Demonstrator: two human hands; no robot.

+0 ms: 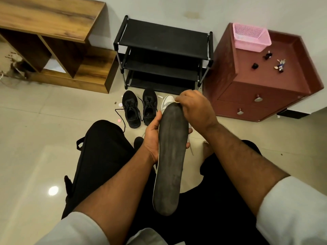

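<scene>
1. Glossy tiled floor (31,124); a black shoe rack (162,38) stands far against the wall, with black shoes (131,110) before it.
2. Insole (169,165): dark, matt, long and rounded, held above the lap at centre.
3. Left hand (152,137): fingers curled round the insole's middle.
4. Right hand (196,108): fingertips pinching the far tip.
5. Probably light and bendy; best gripped by its edges.

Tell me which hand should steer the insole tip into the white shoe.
Right, probably. The right hand pinches the insole at its toe end, close to the white shoe; the left hand grips its middle, farther back, suited to steadying.
</scene>
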